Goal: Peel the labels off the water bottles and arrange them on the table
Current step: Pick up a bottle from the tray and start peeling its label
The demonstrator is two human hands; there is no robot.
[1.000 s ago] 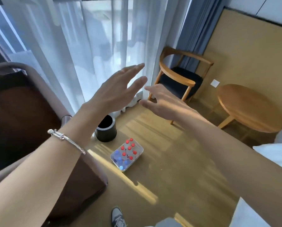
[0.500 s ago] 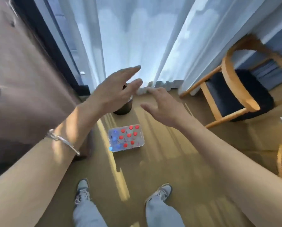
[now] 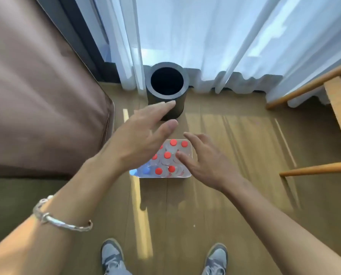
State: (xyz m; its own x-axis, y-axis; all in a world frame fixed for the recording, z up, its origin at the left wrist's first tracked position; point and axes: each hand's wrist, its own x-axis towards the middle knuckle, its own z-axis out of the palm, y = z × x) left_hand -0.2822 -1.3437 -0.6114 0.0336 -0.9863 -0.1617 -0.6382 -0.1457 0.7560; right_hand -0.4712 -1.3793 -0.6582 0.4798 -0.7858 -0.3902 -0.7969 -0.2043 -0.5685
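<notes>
A shrink-wrapped pack of water bottles stands on the wooden floor, seen from above; most caps are red, and one or two at the near left are blue. My left hand hovers over the pack's left side, fingers straight and spread, holding nothing. My right hand hovers over the pack's right side, fingers loosely extended, also holding nothing. Whether either hand touches the pack is unclear. The hands hide part of the pack.
A black cylindrical bin stands open just beyond the pack, against white sheer curtains. A brown upholstered seat fills the left. A wooden chair is at the right. My two shoes are at the bottom.
The view has tilted down and come closer over the pack. Both hands have dropped from in front of the curtain to just above the bottles; both stay open.
</notes>
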